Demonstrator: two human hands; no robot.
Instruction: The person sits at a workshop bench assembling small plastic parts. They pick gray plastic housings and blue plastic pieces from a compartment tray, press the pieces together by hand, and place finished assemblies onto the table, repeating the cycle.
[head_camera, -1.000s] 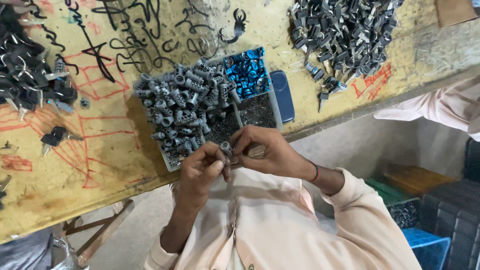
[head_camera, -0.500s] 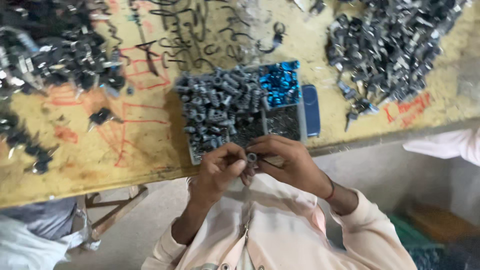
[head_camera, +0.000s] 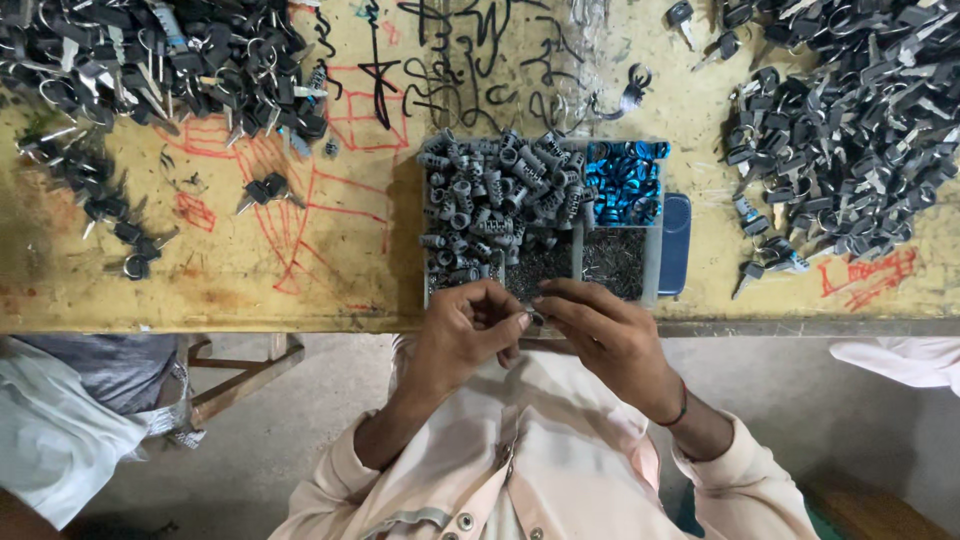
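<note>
Yellow, paint-scarred and scribbled with red and black marks, the surface (head_camera: 250, 270) runs right across the view, and it is loaded. At its near edge sits a grey compartment tray (head_camera: 652, 270): one big section heaped with grey cylinders (head_camera: 495, 205), a smaller one with bright blue rings (head_camera: 622, 182), and a lower section of fine dark bits (head_camera: 612, 262). A dark blue flat case (head_camera: 675, 243) lies just beside the tray.

Both hands meet right at the tray's front edge. The left hand (head_camera: 462, 335) is curled, thumb and fingertips pinching a small metal part (head_camera: 534, 317), and the right hand (head_camera: 610, 335) closes on the same piece from the other side, fingers bent in. So the piece is between the fingertips, in mid-air over the surface's edge; it is too small to say more.

How far along? My read: plenty left. The cylinder section is still piled high, while a big heap of dark key-like pieces (head_camera: 850, 130) lies at the right and another pile (head_camera: 150, 60) at the left.
</note>
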